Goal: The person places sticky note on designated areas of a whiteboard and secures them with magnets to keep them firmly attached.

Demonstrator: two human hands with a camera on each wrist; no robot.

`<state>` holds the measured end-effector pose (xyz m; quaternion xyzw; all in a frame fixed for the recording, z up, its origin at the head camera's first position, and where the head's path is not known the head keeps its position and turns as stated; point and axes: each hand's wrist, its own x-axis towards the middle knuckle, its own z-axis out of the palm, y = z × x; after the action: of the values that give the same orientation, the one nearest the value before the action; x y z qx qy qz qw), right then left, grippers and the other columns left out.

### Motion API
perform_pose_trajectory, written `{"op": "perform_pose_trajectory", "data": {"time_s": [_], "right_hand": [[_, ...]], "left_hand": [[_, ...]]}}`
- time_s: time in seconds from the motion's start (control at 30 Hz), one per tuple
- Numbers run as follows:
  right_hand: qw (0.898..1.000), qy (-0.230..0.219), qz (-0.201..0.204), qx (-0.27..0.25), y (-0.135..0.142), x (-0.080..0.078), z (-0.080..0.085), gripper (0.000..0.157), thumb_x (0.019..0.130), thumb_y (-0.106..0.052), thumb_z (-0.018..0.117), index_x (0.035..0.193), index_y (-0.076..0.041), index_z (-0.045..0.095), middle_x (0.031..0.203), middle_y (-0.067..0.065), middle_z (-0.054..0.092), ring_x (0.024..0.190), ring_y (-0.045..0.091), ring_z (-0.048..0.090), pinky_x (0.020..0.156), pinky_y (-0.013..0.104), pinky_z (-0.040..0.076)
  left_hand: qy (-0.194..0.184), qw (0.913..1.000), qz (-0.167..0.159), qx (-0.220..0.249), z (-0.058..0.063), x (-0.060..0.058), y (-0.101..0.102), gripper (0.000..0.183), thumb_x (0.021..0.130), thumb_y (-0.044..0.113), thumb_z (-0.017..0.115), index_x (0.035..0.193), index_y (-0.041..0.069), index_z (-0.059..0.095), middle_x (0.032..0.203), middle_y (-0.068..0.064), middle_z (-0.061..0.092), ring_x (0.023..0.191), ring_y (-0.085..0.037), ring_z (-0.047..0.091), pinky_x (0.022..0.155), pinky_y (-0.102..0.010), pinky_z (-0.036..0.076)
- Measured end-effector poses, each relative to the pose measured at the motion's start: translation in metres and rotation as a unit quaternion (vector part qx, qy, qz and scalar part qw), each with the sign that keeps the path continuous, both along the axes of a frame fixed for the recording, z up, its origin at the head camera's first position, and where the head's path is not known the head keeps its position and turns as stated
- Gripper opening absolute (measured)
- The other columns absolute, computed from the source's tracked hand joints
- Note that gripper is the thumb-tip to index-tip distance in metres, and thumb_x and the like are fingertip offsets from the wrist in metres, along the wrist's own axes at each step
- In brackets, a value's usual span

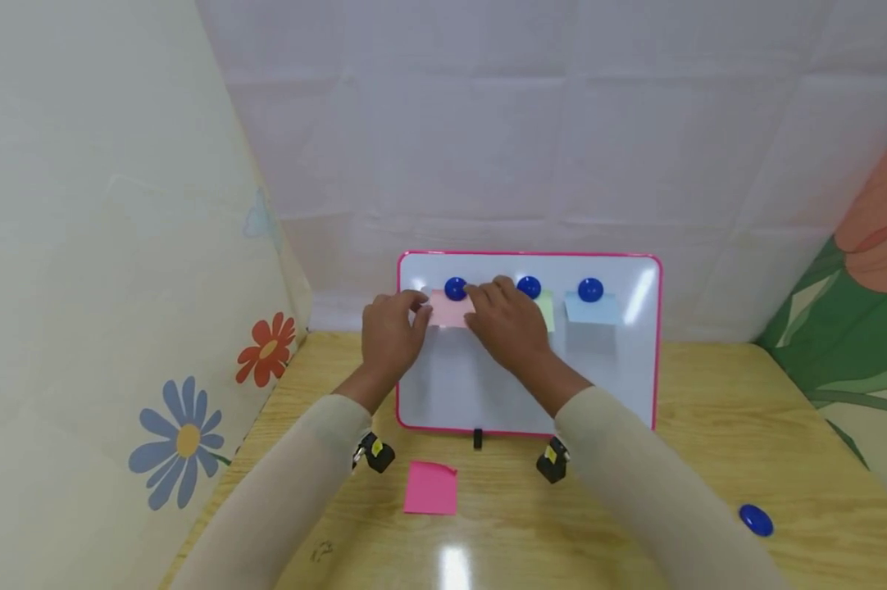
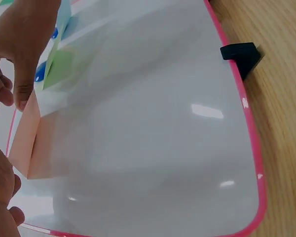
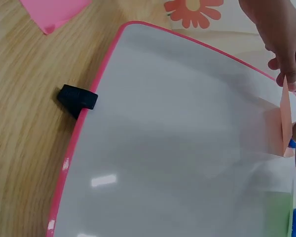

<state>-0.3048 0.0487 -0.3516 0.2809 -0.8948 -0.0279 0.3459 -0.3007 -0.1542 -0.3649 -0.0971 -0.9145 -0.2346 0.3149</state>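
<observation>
A pale pink sticky note (image 1: 449, 313) hangs at the upper left of a whiteboard (image 1: 480, 377) with a pink rim, a round blue magnet (image 1: 455, 288) at its top edge. My left hand (image 1: 393, 329) pinches the note's left edge between thumb and fingertips. On the other side, my right hand (image 1: 508, 322) has an index fingertip at the magnet and its thumb (image 2: 23, 89) at the note's right corner. Whether it pinches either one I cannot tell. The note's lower part stands out from the board in both wrist views.
A green note (image 1: 547, 311) and a light blue note (image 1: 593, 309) hang farther right under blue magnets (image 1: 529, 287). On the wooden table (image 1: 502, 524) lie a bright pink note (image 1: 431, 488) and a loose blue magnet (image 1: 757, 520). Black clips (image 3: 78, 98) hold the board's lower edge.
</observation>
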Motion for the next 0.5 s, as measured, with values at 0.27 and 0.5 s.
{"op": "perform_pose_trajectory", "data": {"time_s": [0.27, 0.5], "right_hand": [[1.000, 0.010, 0.023, -0.017, 0.015, 0.012, -0.005, 0.053, 0.094, -0.035, 0.076, 0.139, -0.009, 0.062, 0.122, 0.008, 0.070, 0.116, 0.025, 0.059, 0.095, 0.033, 0.053], [0.999, 0.024, 0.024, -0.017, 0.024, 0.019, -0.009, 0.052, 0.093, -0.036, 0.077, 0.134, -0.008, 0.064, 0.119, 0.008, 0.071, 0.114, 0.025, 0.060, 0.091, 0.032, 0.054]], "left_hand": [[0.028, 0.9988, -0.030, -0.027, -0.004, 0.015, -0.002, 0.023, 0.101, 0.027, 0.067, 0.113, 0.009, 0.073, 0.096, -0.004, 0.074, 0.086, -0.024, 0.059, 0.080, -0.042, 0.045], [0.046, 0.9971, -0.041, -0.045, -0.012, 0.026, -0.008, 0.020, 0.099, 0.024, 0.070, 0.110, 0.008, 0.073, 0.095, -0.004, 0.074, 0.087, -0.026, 0.061, 0.077, -0.043, 0.046]]}}
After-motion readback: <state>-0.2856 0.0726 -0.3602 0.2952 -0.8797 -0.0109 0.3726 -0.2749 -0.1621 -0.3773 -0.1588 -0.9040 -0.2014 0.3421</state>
